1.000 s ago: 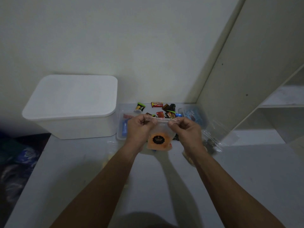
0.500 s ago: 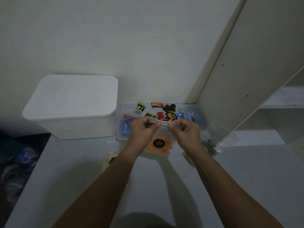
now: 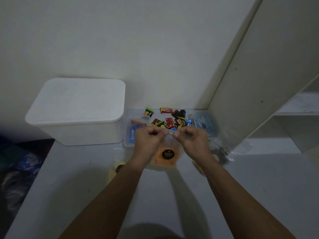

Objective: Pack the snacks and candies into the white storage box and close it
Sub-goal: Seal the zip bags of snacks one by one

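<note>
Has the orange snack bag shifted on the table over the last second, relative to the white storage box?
Yes, slightly. The orange snack bag now sits lower and flatter toward the table; the white storage box has not moved.

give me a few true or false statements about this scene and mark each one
1. The white storage box has its lid on. True.
2. Both hands pinch the top edge of a clear bag of orange snacks. True: the left hand and the right hand grip it.
3. The loose candies lie inside the white box. False: they lie on the table near the wall.
4. The white box stands to the right of the hands. False: it stands to their left.
5. A second clear bag lies right of the right hand. True.
</note>
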`<state>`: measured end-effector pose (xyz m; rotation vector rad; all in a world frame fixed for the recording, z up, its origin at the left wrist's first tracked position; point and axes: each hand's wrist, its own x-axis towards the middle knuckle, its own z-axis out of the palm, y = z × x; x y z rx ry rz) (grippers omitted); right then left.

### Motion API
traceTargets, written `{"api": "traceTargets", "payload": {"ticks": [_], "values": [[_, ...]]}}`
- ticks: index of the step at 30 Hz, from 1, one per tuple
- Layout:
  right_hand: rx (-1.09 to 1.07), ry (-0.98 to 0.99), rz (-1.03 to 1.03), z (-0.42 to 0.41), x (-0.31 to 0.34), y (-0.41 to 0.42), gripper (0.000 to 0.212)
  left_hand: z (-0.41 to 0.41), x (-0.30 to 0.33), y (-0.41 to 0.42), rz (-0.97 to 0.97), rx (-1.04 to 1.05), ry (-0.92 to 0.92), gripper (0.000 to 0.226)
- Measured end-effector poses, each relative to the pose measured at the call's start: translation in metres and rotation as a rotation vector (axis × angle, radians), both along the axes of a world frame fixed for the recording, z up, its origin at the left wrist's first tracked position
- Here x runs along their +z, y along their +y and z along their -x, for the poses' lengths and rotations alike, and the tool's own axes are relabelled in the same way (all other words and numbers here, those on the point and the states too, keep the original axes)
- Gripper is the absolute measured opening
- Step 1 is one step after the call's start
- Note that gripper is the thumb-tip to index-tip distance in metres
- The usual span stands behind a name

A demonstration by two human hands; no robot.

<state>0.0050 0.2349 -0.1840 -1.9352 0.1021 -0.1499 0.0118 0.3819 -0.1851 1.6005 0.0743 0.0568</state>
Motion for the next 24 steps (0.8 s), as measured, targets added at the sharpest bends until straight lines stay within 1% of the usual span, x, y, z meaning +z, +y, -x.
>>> {"api": "traceTargets", "payload": {"ticks": [2, 5, 9, 13, 14, 16, 17, 18, 19, 20, 22, 24], "values": [[0.01, 0.012, -0.009, 0.002, 0.001, 0.0, 0.003, -0.001, -0.001, 0.0, -0.032, 0.051, -0.004, 0.014], [-0.028, 0.044, -0.038, 0.002, 0.0, -0.009, 0.003, -0.004, 0.0, 0.003, 0.005, 0.09, 0.012, 0.019], [-0.053, 0.063, -0.059, 0.003, 0.003, -0.015, 0.01, -0.007, 0.002, 0.008, 0.064, 0.05, 0.04, 0.006], [-0.043, 0.05, -0.06, 0.002, 0.009, -0.013, 0.007, -0.011, 0.003, 0.009, 0.103, 0.082, 0.076, 0.005], [-0.046, 0.042, -0.052, 0.001, 0.009, -0.012, 0.005, -0.012, 0.003, 0.009, 0.087, 0.098, 0.056, 0.006], [-0.069, 0.028, -0.03, 0.001, 0.007, -0.009, 0.004, -0.011, 0.002, 0.007, -0.019, 0.162, -0.008, 0.003], [-0.091, 0.021, -0.028, 0.001, 0.005, -0.007, 0.006, -0.011, 0.001, 0.005, -0.084, 0.22, -0.035, 0.005], [-0.113, 0.011, -0.032, 0.002, 0.002, -0.006, 0.006, -0.009, 0.0, 0.004, -0.132, 0.292, -0.048, 0.016], [-0.129, -0.001, -0.042, 0.003, 0.0, -0.005, 0.006, -0.008, 0.0, 0.002, -0.144, 0.342, -0.038, 0.025], [-0.135, -0.015, -0.053, 0.004, -0.001, -0.005, 0.006, -0.006, 0.0, 0.001, -0.139, 0.35, -0.017, 0.031], [-0.127, -0.043, -0.089, 0.006, -0.004, -0.004, 0.007, -0.004, 0.001, -0.003, -0.08, 0.259, 0.04, 0.039], [-0.113, -0.068, -0.124, 0.009, -0.004, -0.003, 0.008, -0.002, 0.004, -0.005, 0.038, 0.145, 0.139, 0.037]]}}
